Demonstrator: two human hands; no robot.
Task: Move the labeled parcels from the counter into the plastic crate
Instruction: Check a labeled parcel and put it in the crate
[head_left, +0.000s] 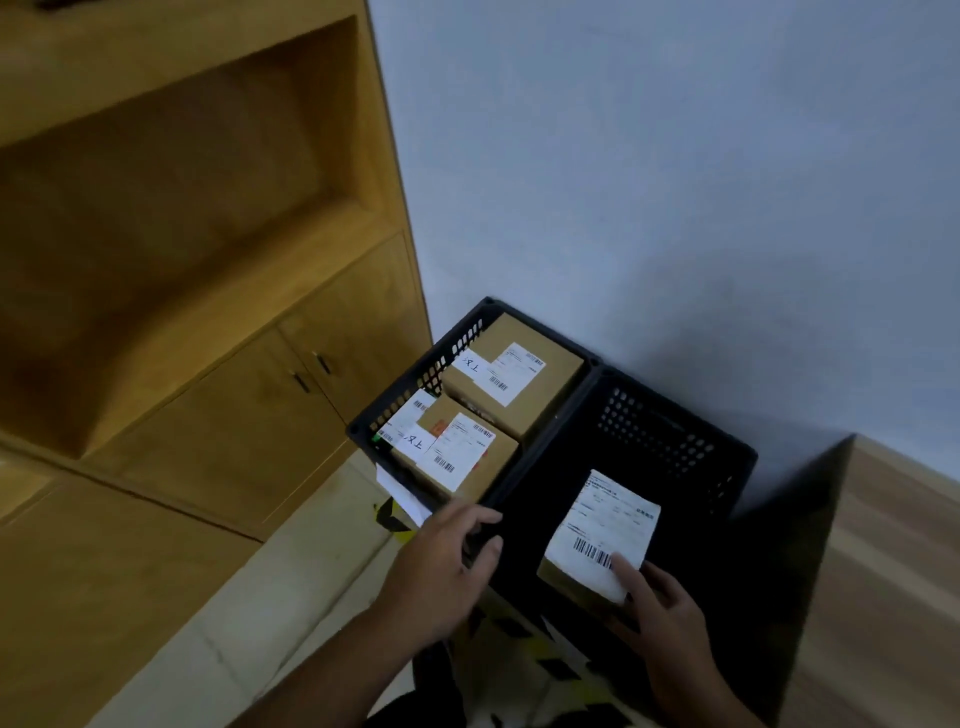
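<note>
Two black plastic crates stand side by side on the floor against the wall. The left crate (405, 400) holds two brown labeled parcels, one at the back (545, 395) and one at the front (457, 457). Inside the right crate (691, 447) is a small parcel (602, 535) with a white barcode label on top; my right hand (660, 603) grips its near edge, thumb on the label. My left hand (441, 561) hovers over the near rim between the crates, fingers loosely spread, holding nothing.
A wooden cabinet (249, 395) with an open shelf and handled doors stands left of the crates. A wooden counter corner (893, 545) juts in at the right. Yellow-black tape (389, 514) marks the floor by the crates. A white paper (402, 493) hangs at the left crate's front.
</note>
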